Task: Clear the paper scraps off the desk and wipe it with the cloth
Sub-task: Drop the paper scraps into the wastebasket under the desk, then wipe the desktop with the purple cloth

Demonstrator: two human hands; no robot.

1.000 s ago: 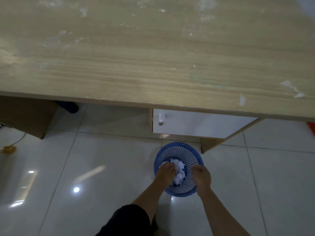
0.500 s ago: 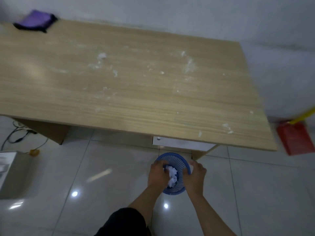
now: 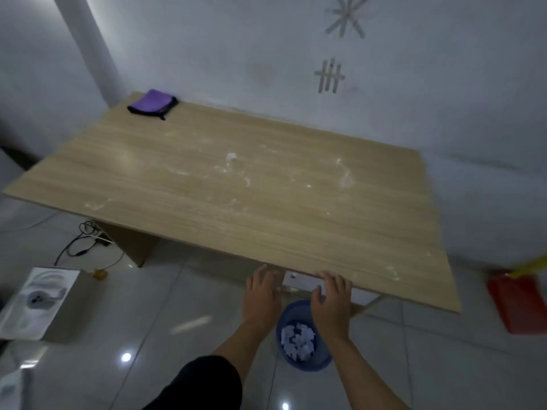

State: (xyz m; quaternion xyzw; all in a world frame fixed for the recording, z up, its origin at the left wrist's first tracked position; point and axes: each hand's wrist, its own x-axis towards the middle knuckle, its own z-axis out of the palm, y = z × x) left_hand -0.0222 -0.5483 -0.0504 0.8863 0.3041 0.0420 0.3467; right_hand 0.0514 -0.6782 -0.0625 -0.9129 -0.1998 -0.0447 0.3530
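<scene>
Desk (image 3: 236, 208) top: wood grain, smeared with white residue (image 3: 231, 157). Purple cloth (image 3: 152, 103) sits at far left corner, by white wall. Blue wastebasket (image 3: 321, 361) stands on tiled floor below front edge, paper scraps (image 3: 297, 341) inside. Left hand (image 3: 262, 294) and right hand (image 3: 331, 300) are empty, fingers straight, at front edge; contact unclear. Red object (image 3: 518, 303) at right is blurred and cut off.

A: Where is the cloth (image 3: 152, 103)?
B: On the desk's (image 3: 207, 208) far left corner.
A: And the paper scraps (image 3: 297, 341)?
B: In the basket (image 3: 321, 363) on the floor before the near edge; left hand (image 3: 262, 294) and right hand (image 3: 333, 300) at that edge.
</scene>
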